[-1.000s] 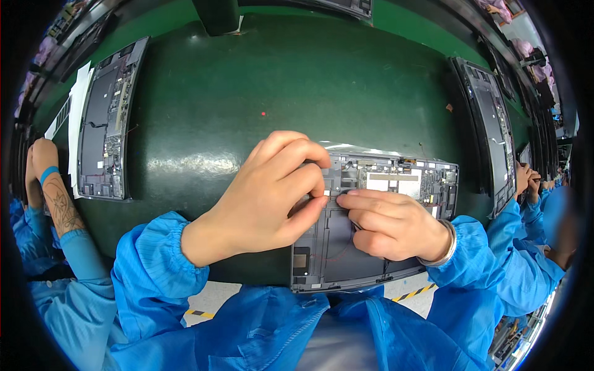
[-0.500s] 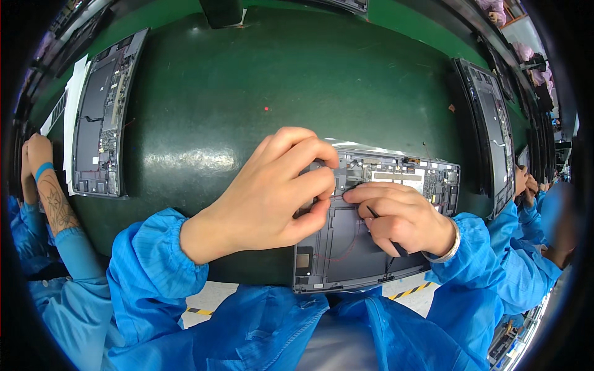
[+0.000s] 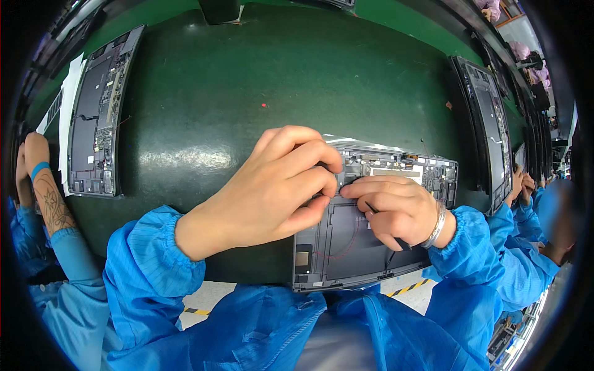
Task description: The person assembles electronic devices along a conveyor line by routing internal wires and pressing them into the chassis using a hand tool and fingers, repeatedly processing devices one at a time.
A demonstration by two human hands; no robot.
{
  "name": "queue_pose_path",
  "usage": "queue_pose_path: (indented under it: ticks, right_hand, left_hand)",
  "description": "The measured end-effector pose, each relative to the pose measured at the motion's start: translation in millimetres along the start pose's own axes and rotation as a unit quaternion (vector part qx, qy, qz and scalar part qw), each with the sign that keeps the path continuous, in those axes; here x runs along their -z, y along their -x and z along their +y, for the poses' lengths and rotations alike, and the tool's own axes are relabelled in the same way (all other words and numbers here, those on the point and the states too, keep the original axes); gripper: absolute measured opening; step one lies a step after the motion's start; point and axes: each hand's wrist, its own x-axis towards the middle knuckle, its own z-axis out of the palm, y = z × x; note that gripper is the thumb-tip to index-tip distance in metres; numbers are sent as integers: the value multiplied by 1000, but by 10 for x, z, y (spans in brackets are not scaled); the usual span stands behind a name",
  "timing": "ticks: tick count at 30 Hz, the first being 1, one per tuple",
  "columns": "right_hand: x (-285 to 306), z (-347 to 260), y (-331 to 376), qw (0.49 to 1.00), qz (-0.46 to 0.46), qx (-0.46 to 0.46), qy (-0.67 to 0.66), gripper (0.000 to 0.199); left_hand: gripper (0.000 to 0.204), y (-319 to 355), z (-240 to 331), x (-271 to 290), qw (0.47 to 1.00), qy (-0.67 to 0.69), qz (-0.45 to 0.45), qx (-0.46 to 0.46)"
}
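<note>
An opened laptop base [image 3: 337, 247], dark grey with its circuit board and battery exposed, lies at the table's near edge. My left hand [image 3: 278, 185] is over its far left corner, fingers curled and tips pinched together against the chassis; whatever they grip is hidden. Close beside it, my right hand [image 3: 399, 207] rests on the board's left part with index finger and thumb near the left fingertips. A slim black tool [image 3: 403, 245] is tucked in the curled fingers of the right hand, its ends sticking out. A thin red wire [image 3: 356, 238] curves over the battery.
Another opened laptop base [image 3: 99, 117] lies at the left beside white sheets [image 3: 69, 105]. More laptop bases [image 3: 486, 117] are stacked at the right. A black object [image 3: 221, 11] stands at the far edge of the green table [image 3: 198, 93]. Co-workers' arms [image 3: 55, 204] are on both sides.
Both hands stay at the same corner of the laptop base. The right hand's fingers have shifted very slightly left; the whole view has drifted a little.
</note>
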Motion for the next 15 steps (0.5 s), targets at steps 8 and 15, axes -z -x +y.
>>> queue_pose_path:
  ticks: [8,15]
  right_hand:
    - [-29,-19,-41,989,-12,85,117,21]
    - [-156,-238,-126,983,2,25,180,20]
  left_hand:
    - [22,3,43,-21,999,-25,15,14]
    - [25,11,95,-64,996,-58,50,37]
